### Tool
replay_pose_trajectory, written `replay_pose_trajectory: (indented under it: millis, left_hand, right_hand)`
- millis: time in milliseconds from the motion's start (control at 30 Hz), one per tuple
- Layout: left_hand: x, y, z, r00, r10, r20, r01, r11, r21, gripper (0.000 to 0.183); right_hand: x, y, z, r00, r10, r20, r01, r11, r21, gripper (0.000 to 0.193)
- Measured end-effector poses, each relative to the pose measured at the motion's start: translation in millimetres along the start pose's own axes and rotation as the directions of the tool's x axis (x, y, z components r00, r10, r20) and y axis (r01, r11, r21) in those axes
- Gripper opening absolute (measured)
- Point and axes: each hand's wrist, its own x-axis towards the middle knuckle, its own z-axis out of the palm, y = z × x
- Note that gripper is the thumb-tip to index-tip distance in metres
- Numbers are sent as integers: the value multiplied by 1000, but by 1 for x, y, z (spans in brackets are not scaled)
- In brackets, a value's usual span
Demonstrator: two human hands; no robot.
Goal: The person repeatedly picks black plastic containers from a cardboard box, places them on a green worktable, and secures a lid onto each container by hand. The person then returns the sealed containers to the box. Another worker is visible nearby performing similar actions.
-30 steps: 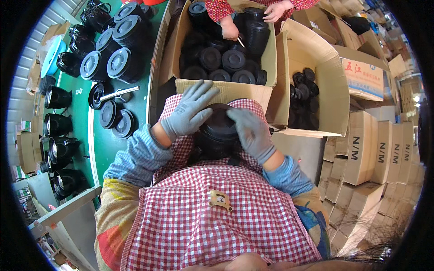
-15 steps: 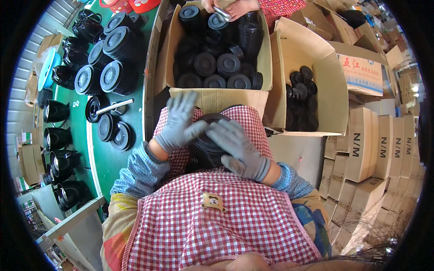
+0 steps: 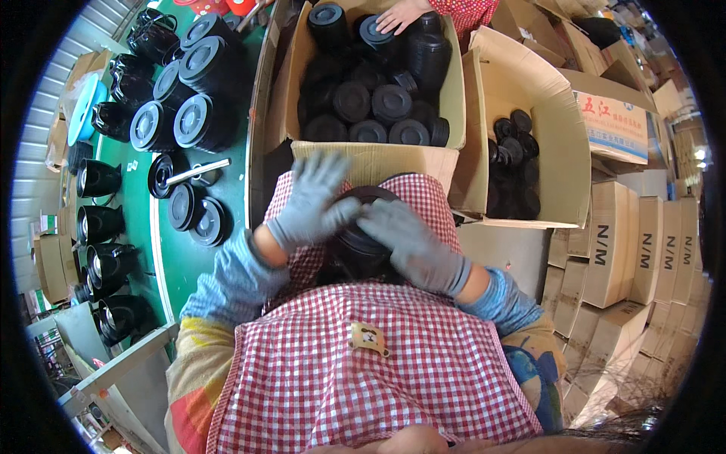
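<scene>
A black round container with a lid point(image 3: 361, 240) stands between my thighs on my lap. My left hand point(image 3: 314, 203), in a grey glove, is at the lid's left edge with its fingers spread upward and blurred by motion. My right hand point(image 3: 420, 251), gloved alike, rests its stretched fingers on the right side of the lid. Both hands partly hide the container's rim. Just beyond my knees stands a cardboard box point(image 3: 386, 160) holding several black lidded containers point(image 3: 392, 104).
Another person's hand point(image 3: 403, 13) touches a lid in the far box. To its right, a second carton point(image 3: 556, 136) holds small black round parts. On the green table point(image 3: 178, 284) at left stand several black pots point(image 3: 198, 121), loose lids point(image 3: 210, 222) and a metal rod point(image 3: 198, 172). Cartons point(image 3: 611, 242) are stacked at right.
My right hand has shifted slightly over the lid; my left hand stays spread at its left side. The other person's metallic tool has left the lid in the far box; one hand remains there.
</scene>
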Motion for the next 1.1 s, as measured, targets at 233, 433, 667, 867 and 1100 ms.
replay_pose_trajectory:
  millis: [233, 433, 667, 867, 1100]
  left_hand:
    - [22, 10, -27, 977, 33, 210, -12, 995, -103, 55]
    - [107, 7, 16, 920, -67, 385, 179, 948, -264, 37]
    - [64, -16, 44, 914, 352, 202, -87, 655, -751, 39]
    - [126, 24, -5, 734, 68, 676, 120, 966, -228, 28]
    - [96, 1, 37, 908, 210, 362, 46, 811, -584, 34]
  right_hand:
    - [4, 5, -13, 979, 120, 163, -116, 993, -39, 96]
    - [70, -14, 13, 944, -79, 319, 154, 964, -217, 99]
    - [38, 50, -33, 964, -3, 266, 29, 995, -94, 70]
    - [55, 20, 4, 974, -114, 197, 159, 961, -227, 60]
    - [51, 61, 0, 914, -229, 334, 247, 969, -11, 63]
